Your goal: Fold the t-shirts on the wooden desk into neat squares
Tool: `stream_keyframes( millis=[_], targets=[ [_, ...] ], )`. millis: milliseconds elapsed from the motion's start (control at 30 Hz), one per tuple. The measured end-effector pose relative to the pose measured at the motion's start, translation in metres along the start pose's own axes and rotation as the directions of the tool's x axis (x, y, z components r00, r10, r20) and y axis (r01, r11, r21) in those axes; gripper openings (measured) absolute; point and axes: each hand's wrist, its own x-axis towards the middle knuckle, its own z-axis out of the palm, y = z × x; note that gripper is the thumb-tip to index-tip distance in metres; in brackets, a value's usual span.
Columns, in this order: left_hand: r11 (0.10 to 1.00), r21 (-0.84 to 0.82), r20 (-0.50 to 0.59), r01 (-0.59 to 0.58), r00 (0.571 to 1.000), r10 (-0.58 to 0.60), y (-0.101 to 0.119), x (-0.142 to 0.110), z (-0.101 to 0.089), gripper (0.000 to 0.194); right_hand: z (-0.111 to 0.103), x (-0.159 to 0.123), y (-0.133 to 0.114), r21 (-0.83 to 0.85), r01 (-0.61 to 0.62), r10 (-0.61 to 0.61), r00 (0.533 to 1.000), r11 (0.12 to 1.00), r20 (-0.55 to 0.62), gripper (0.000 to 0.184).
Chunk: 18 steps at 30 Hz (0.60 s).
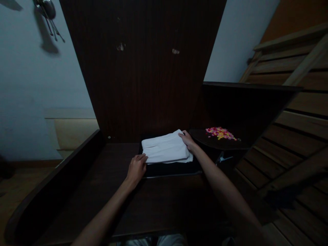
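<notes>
A folded white cloth (pixel 165 148) lies over a dark, flat tray-like thing (pixel 171 169) on the brown desk. My left hand (pixel 137 166) is at the cloth's near left corner, its fingers curled on the edge. At the far right corner my right hand (pixel 187 139) pinches the cloth, thumb on top and the other fingers hidden beneath. That right corner looks slightly raised. Dim light hides the details of the dark thing under the cloth.
Pink, red and yellow petal-like bits (pixel 220 133) lie on a small dark shelf (pixel 217 145) at the right. A tall brown panel (pixel 148 85) rises behind the desk (pixel 102 191). A raised side board (pixel 51 191) edges the left. Wooden slats (pixel 302 126) lean at the far right.
</notes>
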Motion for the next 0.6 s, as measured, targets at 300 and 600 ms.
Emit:
stream_keyframes(
  millis=[300, 600],
  targets=[
    [0.998, -0.05, 0.031, -0.027, 0.999, 0.029, -0.003, -0.001, 0.008, 0.038, -0.018, -0.022, 0.026, 0.0, -0.151, 0.151, 0.987, 0.989, 0.062, 0.057],
    [0.994, -0.068, 0.105, -0.089, 0.99, 0.095, 0.003, -0.003, 0.003, 0.048, -0.032, -0.005, 0.037, -0.171, -0.051, 0.037, 0.996, 0.984, -0.084, 0.056]
  ],
)
